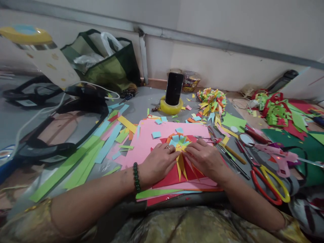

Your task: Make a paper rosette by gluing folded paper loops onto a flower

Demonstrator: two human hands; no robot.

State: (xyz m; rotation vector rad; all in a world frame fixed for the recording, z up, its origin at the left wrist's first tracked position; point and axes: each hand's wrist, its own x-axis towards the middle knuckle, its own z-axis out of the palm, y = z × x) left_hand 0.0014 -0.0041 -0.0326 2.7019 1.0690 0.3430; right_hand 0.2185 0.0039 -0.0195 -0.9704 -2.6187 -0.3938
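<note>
A folded paper craft (pixel 181 167), with yellow pointed strips and a ring of blue, orange and green folded pieces, lies on a red paper sheet (pixel 162 180). My left hand (pixel 160 160), with a ring and a dark green bead bracelet (pixel 136 177), has its fingers closed at the craft's left side. From the other side my right hand (pixel 207 160) pinches the craft's yellow part near its middle. The fingertips of both hands nearly meet there, and they hide what lies right under them. Beneath the red sheet is larger pink paper (pixel 146 135).
Scissors with red and yellow handles (pixel 273 185) and a pink glue gun (pixel 280 155) lie at right. Paper strips (pixel 78 162) spread at left. A phone (pixel 174 88) stands in a yellow tape roll (pixel 171 107). Behind are a green bag (pixel 111 64) and a paper-strip bundle (pixel 212 99).
</note>
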